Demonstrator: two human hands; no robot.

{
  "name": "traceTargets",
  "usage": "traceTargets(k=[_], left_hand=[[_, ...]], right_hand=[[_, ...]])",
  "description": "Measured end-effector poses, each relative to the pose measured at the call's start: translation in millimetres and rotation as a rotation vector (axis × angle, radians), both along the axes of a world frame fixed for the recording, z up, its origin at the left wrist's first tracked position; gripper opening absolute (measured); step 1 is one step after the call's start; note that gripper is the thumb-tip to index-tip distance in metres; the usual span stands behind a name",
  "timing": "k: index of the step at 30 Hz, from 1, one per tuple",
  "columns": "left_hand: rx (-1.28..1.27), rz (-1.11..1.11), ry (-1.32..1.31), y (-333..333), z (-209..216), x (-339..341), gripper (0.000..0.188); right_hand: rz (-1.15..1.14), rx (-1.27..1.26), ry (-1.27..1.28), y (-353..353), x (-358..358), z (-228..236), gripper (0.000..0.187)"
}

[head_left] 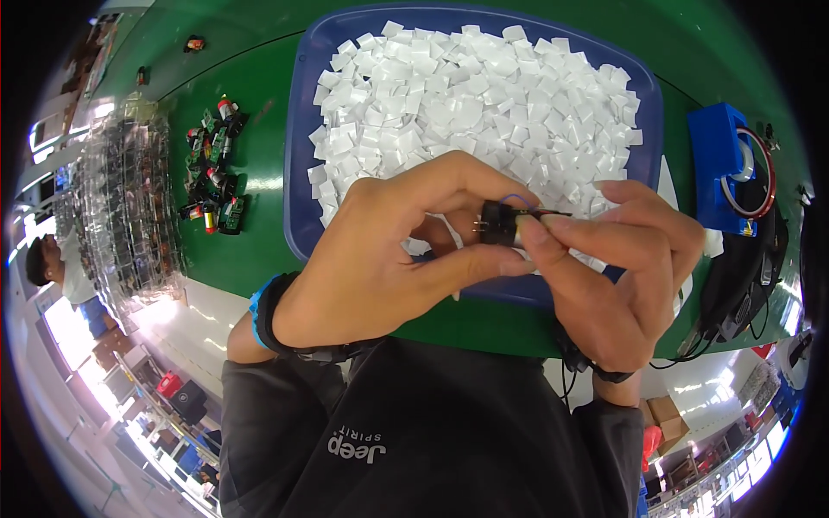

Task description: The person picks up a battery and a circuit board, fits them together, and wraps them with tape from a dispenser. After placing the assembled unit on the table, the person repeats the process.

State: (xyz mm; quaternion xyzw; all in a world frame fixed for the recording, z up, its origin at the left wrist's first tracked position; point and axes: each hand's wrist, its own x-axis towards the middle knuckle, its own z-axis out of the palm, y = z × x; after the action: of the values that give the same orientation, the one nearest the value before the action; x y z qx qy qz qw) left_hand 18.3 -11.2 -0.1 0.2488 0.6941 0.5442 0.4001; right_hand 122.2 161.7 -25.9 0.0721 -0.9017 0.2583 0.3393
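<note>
Over the front part of a blue bin, both hands meet at a small black electronic part with metal pins sticking out on its left side. My left hand grips it between thumb and fingers. From the right, the thumb and index finger of my right hand pinch its right end, where thin wires come out. The fingertips cover much of that end, so what exactly they press is hidden. Beneath the hands, many small white square pieces fill the blue bin.
Several small circuit-board assemblies with red and yellow parts lie on the green table left of the bin. Beyond them stand stacked clear plastic trays. At right are a blue tape dispenser and a black bag-like item. Another person is far left.
</note>
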Motion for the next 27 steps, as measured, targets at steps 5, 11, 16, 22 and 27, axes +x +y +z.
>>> traceTargets(k=[5,11,16,22,27], left_hand=[[0.126,0.058,-0.019,1,-4,1,0.035],[0.383,0.141,0.201,-2,-18,-1,0.037],[0.369,0.053,0.372,-3,-24,-4,0.039],[0.376,0.050,0.371,-2,-24,-1,0.040],[0.346,0.056,0.464,-1,-24,1,0.038]], right_hand=[[0.032,-0.074,-0.013,5,-4,11,0.034],[0.185,-0.573,-0.251,11,6,11,0.044],[0.225,-0.715,-0.228,4,6,0,0.042],[0.298,-0.733,-0.172,3,6,-1,0.038],[0.320,-0.906,-0.202,-2,10,-2,0.035]])
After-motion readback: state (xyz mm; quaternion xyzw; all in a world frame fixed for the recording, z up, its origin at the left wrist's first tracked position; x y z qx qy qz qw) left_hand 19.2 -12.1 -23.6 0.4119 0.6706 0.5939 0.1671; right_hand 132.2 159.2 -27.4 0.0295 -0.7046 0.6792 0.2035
